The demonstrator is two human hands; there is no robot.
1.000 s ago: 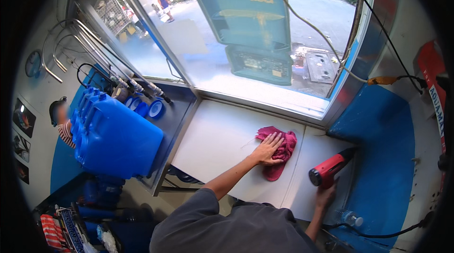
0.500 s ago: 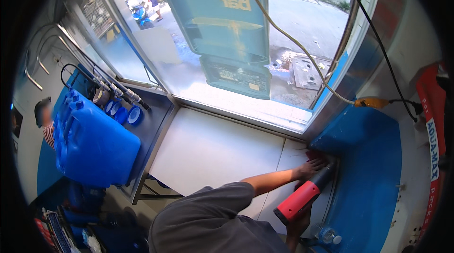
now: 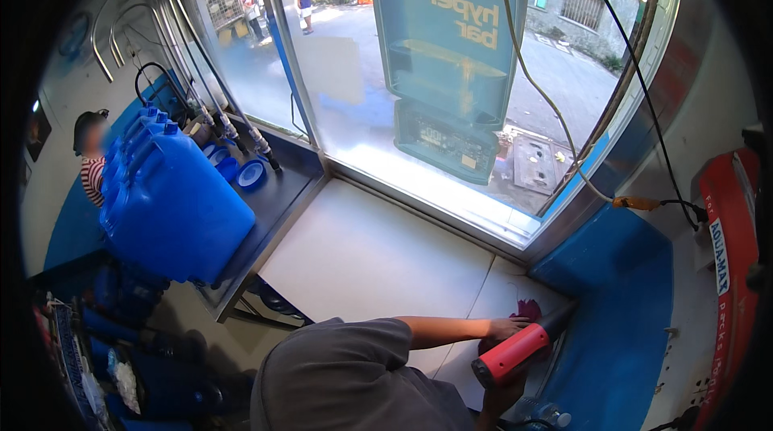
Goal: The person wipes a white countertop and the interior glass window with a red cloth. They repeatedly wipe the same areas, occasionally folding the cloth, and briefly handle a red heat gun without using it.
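Note:
My left hand (image 3: 507, 326) grips a bunched maroon cloth (image 3: 528, 309) against the white tiled ledge in its right corner. Bits of cloth stick out around the fingers. My right hand (image 3: 506, 395) is wrapped under a red-and-black cylindrical handheld tool (image 3: 515, 352), which looks like a small cordless vacuum. Its dark nozzle points up and right into the corner by the blue wall panel. The body of the tool hides most of my right fingers. Just below lies a clear plastic bottle (image 3: 539, 412), partly cut off from sight.
Blue water containers (image 3: 189, 197) stand on a dark metal counter (image 3: 282, 204) at left, beside blue caps (image 3: 251, 175) and filling hoses. A person (image 3: 93, 161) in a striped shirt is behind them. Ahead is a window (image 3: 338, 109); cables hang at right beside an orange connector (image 3: 636, 203).
My left hand has drawn back slightly toward me and left with the cloth, whose bunched edge now shows more. The tool lies at a flatter angle. My view has shifted.

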